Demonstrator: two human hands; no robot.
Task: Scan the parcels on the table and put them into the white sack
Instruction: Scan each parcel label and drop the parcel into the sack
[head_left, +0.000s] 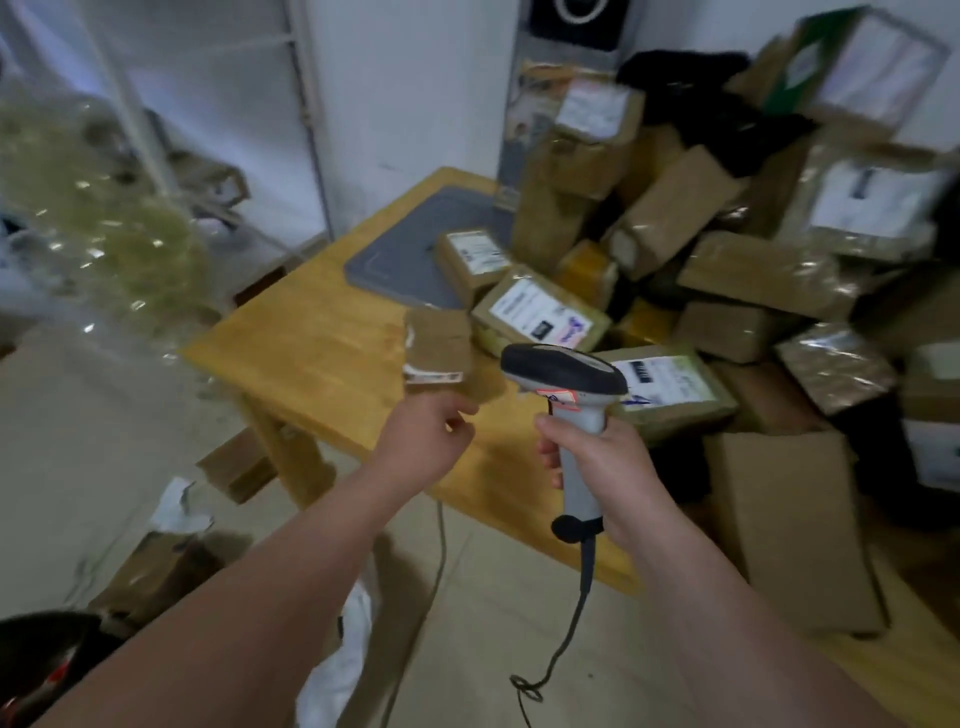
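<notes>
— Where does the small parcel (439, 347) sit against the left grip (427, 430)?
— Right above it. The left grip pinches the parcel's lower edge with thumb and curled fingers, and the parcel stands up from the hand, just left of the scanner (563, 371).

— And the right grip (602, 467)?
— Wrapped round the scanner's grey handle, holding it upright with the dark head turned to the left. A cable (574, 623) hangs from the foot of the handle.

— How does the small parcel look?
— Flat, brown, taped over. A white strip with a bit of red runs along its near edge. It is blurred, so no print is readable.

— And the other parcels?
— A heap of parcels (727, 244) lies on the wooden counter (322, 332), beyond the scanner and to its right: brown, glossy with film, many with white labels. One labelled parcel (540, 312) lies just beyond the scanner's head. Another parcel (675, 384) lies just right of the scanner, partly hidden behind the head.
</notes>
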